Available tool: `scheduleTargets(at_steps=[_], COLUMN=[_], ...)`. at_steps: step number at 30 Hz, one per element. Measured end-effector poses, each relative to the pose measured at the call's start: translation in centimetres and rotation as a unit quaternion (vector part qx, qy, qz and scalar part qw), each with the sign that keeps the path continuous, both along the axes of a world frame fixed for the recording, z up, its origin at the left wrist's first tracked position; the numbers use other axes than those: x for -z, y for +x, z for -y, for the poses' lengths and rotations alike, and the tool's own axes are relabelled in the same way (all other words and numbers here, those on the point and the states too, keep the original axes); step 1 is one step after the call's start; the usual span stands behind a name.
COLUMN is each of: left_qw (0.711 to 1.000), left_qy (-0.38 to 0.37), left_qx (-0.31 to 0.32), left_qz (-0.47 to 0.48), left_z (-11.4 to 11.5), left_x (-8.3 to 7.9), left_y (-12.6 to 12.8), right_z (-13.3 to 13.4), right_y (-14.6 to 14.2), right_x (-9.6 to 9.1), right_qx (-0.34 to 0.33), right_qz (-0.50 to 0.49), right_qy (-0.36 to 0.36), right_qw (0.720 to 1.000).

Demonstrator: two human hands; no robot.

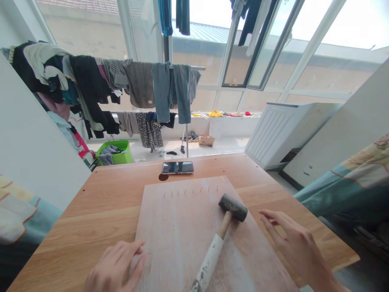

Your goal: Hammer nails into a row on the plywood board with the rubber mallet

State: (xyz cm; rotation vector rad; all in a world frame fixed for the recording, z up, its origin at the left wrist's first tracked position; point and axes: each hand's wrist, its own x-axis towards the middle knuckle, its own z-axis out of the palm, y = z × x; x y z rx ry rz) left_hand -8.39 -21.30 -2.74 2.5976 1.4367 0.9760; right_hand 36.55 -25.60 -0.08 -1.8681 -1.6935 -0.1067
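A pale wooden board lies on the table, with a row of several thin nails standing up near its far edge. Across the board's right half rests a mallet with a dark head, its white-wrapped handle slanting toward me. My left hand is at the board's left edge, fingers loosely bent and thumb apart, holding nothing; whether it touches the board I cannot tell. To the right of the board is my right hand, open and empty, thumb and fingers apart, closest to the mallet head.
A phone lies at the far side of the wooden table, beside a dark round hole. Beyond are a drying rack with clothes, a green basket and a small cardboard box. Curtains hang at both sides.
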Motion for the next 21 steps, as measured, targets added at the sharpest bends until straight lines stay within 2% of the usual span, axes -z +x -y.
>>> scheduleTargets(at_steps=[2, 4, 7, 9, 12, 17, 21], left_qw=[0.996, 0.988, 0.978, 0.970, 0.962, 0.952, 0.957], left_qy=[-0.063, -0.123, -0.173, -0.203, -0.230, -0.233, -0.229], left_qx=[-0.055, -0.060, -0.002, 0.029, 0.040, 0.026, 0.059], left_qz=[0.039, 0.067, 0.117, 0.127, 0.139, 0.195, 0.168], left_z=[-2.9, -6.2, -10.4, -12.2, -13.3, -13.6, -14.1], left_x=[-1.4, -2.3, -2.8, -2.6, -2.3, -2.6, -2.0], left_y=[1.6, 3.6, 6.2, 7.2, 7.6, 7.5, 8.2], right_z=[-4.4, -8.8, -14.1, -16.1, -16.9, -16.1, -16.2], right_y=[-0.9, -2.0, -3.3, -3.8, -4.2, -5.4, -6.9], right_x=[-1.7, -2.8, -3.2, -3.1, -3.1, -3.6, -4.1], right_qx=[-0.046, -0.082, -0.154, -0.195, -0.224, -0.231, -0.244], right_qz=[-0.024, -0.023, -0.004, 0.011, 0.026, 0.034, 0.049], right_qy=[-0.047, -0.077, -0.151, -0.199, -0.232, -0.237, -0.251], right_qw=[0.998, 0.993, 0.976, 0.960, 0.946, 0.943, 0.935])
